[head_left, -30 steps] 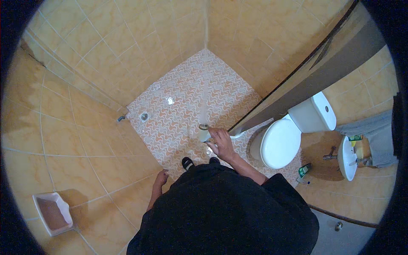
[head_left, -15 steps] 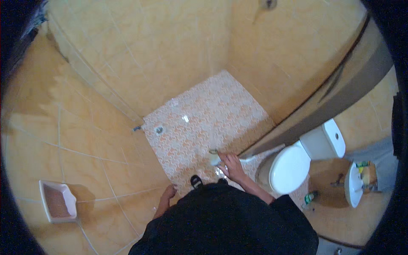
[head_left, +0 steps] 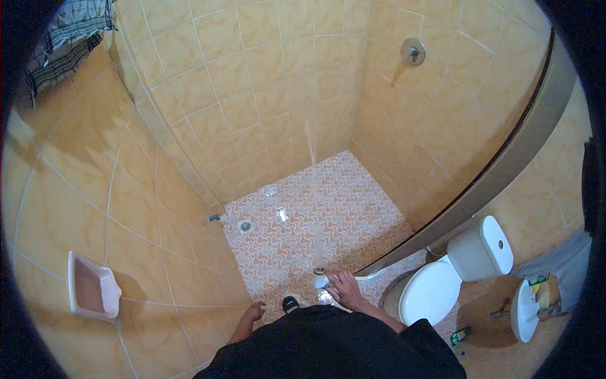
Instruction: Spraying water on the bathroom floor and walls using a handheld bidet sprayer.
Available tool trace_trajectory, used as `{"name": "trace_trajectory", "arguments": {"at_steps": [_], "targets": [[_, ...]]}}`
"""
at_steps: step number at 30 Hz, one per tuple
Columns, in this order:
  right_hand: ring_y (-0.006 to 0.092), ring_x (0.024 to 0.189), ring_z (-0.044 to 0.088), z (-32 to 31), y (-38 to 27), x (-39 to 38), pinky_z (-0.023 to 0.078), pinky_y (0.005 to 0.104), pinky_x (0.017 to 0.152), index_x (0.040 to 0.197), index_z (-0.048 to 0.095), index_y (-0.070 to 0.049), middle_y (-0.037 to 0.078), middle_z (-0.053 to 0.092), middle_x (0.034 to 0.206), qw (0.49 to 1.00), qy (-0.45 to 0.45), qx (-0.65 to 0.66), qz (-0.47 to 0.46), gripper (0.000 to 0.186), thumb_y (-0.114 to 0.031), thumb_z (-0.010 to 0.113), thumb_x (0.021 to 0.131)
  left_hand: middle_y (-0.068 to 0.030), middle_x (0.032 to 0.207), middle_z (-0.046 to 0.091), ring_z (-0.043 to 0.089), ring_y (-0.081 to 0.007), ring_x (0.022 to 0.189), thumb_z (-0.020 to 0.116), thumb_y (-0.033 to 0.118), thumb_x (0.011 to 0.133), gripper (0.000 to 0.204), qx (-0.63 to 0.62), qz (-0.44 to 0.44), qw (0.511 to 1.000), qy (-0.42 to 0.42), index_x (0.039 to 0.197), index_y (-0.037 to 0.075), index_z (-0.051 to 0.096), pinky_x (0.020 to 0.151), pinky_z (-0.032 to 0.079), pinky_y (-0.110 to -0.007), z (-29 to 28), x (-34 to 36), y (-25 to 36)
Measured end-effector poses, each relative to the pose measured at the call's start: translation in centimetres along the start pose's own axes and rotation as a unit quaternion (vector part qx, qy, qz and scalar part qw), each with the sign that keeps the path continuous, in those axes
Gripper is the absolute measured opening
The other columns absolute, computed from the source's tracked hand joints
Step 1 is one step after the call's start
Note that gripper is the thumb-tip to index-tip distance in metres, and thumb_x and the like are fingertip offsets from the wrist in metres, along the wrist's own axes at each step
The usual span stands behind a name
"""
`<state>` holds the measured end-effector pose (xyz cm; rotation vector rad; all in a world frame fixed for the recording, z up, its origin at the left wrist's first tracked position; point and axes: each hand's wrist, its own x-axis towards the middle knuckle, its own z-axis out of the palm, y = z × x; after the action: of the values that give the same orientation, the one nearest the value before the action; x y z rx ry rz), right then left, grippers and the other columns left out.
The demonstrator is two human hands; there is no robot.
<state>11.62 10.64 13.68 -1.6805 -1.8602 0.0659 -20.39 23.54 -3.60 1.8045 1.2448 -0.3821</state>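
My right hand (head_left: pixel 344 292) is closed around a white hand-held sprayer (head_left: pixel 320 276), its round head facing away from me. From the sprayer a thin jet of water (head_left: pixel 313 155) runs over the floor toward the far wall. A white hose (head_left: pixel 375 274) trails off to the right behind the hand. My left hand (head_left: pixel 254 311) hangs low beside the left wall, holding nothing, its fingers loosely apart. Below both hands is the patterned pink and white tiled floor (head_left: pixel 322 199), wet and shiny in spots.
A partition wall (head_left: pixel 467 196) separates the shower area from a white toilet (head_left: pixel 432 292) and a small washbasin (head_left: pixel 525 311). A green bottle (head_left: pixel 459 336) lies near the basin. Also here are a drain (head_left: pixel 245 227), a pink soap holder (head_left: pixel 95 287), a shower valve (head_left: pixel 413 52) and hanging cloth (head_left: pixel 69 47).
My view has tilted up, so more of the far walls shows. The water jet now shows clearly. My right hand keeps its hold on the sprayer.
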Motion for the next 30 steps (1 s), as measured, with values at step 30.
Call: {"name": "trace_trajectory", "arguments": {"at_steps": [30], "targets": [[0.0310,0.084,0.045,2.1,0.9,0.7,0.037,0.0381,0.072,0.113,0.037,-0.004,0.015,0.045,0.093,0.979,-0.177,0.102,0.002,0.049,-0.023,0.054,0.071,-0.0179,0.098,0.051,0.048,-0.0315,0.092,0.054,0.018,0.071,0.033,0.039,0.072,0.995,0.060,0.102,0.008,0.049,0.079,0.039,-0.037,5.2,2.1,-6.5]]}}
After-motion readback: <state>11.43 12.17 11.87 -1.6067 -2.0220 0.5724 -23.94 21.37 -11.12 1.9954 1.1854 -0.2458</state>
